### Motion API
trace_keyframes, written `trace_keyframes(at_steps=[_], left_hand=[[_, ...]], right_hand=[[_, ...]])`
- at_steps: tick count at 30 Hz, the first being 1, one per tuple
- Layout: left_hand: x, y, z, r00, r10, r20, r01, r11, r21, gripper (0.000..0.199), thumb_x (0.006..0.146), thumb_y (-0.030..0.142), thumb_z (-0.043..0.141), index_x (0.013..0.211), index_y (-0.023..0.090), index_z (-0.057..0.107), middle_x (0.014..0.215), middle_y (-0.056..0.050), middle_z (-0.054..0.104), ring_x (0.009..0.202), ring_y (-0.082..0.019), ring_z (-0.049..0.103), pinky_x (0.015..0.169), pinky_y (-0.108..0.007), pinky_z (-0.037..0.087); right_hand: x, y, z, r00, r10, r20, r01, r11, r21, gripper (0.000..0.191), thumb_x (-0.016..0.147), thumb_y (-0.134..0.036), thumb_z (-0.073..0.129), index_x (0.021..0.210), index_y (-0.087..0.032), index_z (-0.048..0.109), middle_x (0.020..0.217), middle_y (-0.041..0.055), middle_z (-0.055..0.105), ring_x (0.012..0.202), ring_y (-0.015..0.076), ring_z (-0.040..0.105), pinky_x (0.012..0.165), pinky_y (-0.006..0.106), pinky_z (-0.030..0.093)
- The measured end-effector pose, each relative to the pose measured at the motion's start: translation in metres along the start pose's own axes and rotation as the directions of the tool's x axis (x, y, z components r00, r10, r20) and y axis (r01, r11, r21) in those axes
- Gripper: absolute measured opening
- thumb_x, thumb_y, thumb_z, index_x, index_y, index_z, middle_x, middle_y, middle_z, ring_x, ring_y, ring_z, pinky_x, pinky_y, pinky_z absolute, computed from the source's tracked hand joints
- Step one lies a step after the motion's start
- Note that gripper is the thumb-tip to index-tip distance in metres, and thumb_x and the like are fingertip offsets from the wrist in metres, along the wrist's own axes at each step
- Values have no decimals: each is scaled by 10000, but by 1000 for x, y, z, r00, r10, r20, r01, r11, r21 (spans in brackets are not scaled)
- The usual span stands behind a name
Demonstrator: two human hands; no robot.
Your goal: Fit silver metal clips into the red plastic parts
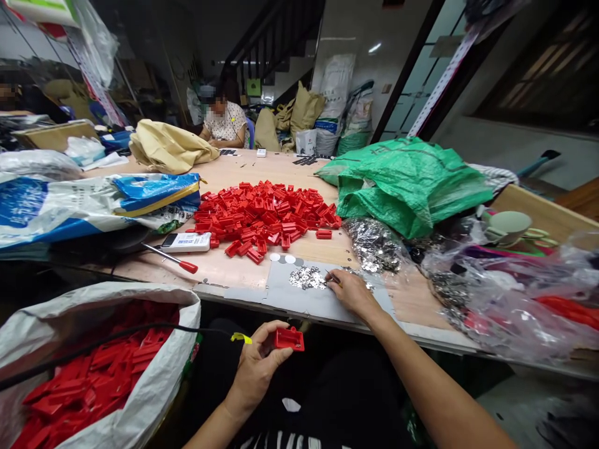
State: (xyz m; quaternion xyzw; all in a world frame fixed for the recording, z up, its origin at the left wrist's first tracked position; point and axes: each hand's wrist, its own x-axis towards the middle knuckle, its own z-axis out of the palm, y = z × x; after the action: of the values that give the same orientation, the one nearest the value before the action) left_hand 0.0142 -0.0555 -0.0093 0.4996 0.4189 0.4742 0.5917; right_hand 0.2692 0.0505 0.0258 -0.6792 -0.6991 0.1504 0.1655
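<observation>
A small red plastic case, rectangular and open-faced [289, 338], sits between the thumb and fingers of a worker's left hand [255, 362], just off the near edge of a pale wooden table [238, 274]. The right hand [350, 292], forward of the left, bends its fingertips narrowly together at the edge of a loose heap of small silver metal pieces [306, 277] (whether a piece is pinched there, one cannot tell). Under the heap and the right hand lies a flat grey sheet [279, 292]. Beyond both hands spreads a broad pile of similar red plastic cases [266, 215]. Just past the right hand rests a clear plastic bag packed with shiny metal pieces [377, 245], and behind it slumps a crumpled green woven sack [412, 181]. To the left hand's left, an open white woven sack [187, 302] holds more red plastic parts [98, 368]; forward of that sack lies a metal rod with a red handle [188, 267], near a white handheld device [187, 242]. Farthest from the hands, a person in a dotted top [229, 128] sits across the table.
</observation>
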Motion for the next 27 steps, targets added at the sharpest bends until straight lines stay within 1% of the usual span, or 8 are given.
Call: trace_keyframes(at_steps=[6, 11, 14, 18, 20, 21, 24, 27], left_hand=[[2, 10, 1, 997, -65, 28, 69, 985, -157, 392, 777, 299, 678, 1146, 196, 596, 1007, -54, 681, 920, -190, 659, 856, -348, 550], [8, 17, 5, 999, -33, 22, 38, 953, -301, 393, 751, 252, 708, 1126, 199, 601, 964, -32, 686, 882, -167, 658, 826, -329, 557], [10, 19, 6, 1000, -15, 1, 14, 948, -319, 391, 716, 226, 740, 1085, 184, 616, 934, -34, 698, 840, -158, 663, 807, -309, 554], [9, 23, 7, 994, 94, -59, -102, 984, -144, 365, 693, 221, 762, 1035, 181, 643, 960, -40, 681, 853, -156, 655, 819, -292, 542], [8, 24, 8, 979, 188, -74, -188, 982, 7, 326, 714, 227, 745, 1025, 187, 658, 1007, -54, 655, 894, -168, 646, 807, -286, 547], [7, 24, 8, 969, 236, -75, -230, 970, 81, 309, 726, 227, 734, 1024, 191, 662, 1021, -61, 642, 912, -175, 641, 792, -283, 551], [7, 25, 9, 933, 354, -62, -330, 912, 246, 290, 754, 215, 706, 1040, 203, 657, 1025, -73, 630, 937, -187, 627, 753, -275, 558], [7, 28, 11, 896, 444, -28, -405, 840, 361, 293, 770, 190, 689, 1059, 214, 645, 1004, -65, 642, 933, -184, 621, 784, -297, 549]], right_hand=[[5, -5, 1, 1000, 5, 17, -4, 998, -70, 76, 800, -157, 558, 782, -203, 616, 823, 44, 656, 775, 190, 576, 684, 270, 370], [4, -5, 1, 999, 37, -7, -37, 997, -69, 52, 784, -157, 563, 757, -200, 577, 760, 45, 650, 736, 199, 575, 651, 274, 357], [2, -3, 1, 998, 49, -36, -51, 998, -37, 42, 782, -167, 546, 772, -201, 567, 740, 55, 650, 728, 219, 584, 647, 290, 362], [-8, -7, -2, 993, 45, -110, -39, 998, 50, 125, 811, -207, 498, 907, -192, 577, 905, 79, 672, 815, 221, 605, 693, 299, 401], [-19, -16, -2, 994, 21, -110, 1, 980, 197, 160, 832, -277, 490, 931, -193, 584, 900, 63, 665, 796, 202, 600, 681, 291, 416], [-27, -23, -1, 996, 5, -86, 22, 950, 310, 180, 836, -327, 499, 917, -193, 589, 852, 47, 655, 751, 188, 590, 654, 284, 418], [-52, -47, 6, 999, -38, 30, 11, 779, 627, 271, 805, -454, 563, 861, -190, 586, 697, -5, 576, 594, 139, 504, 552, 260, 384], [-73, -66, 15, 993, -57, 107, -37, 701, 712, 291, 779, -477, 609, 823, -191, 586, 645, -30, 528, 534, 111, 442, 510, 246, 357]])
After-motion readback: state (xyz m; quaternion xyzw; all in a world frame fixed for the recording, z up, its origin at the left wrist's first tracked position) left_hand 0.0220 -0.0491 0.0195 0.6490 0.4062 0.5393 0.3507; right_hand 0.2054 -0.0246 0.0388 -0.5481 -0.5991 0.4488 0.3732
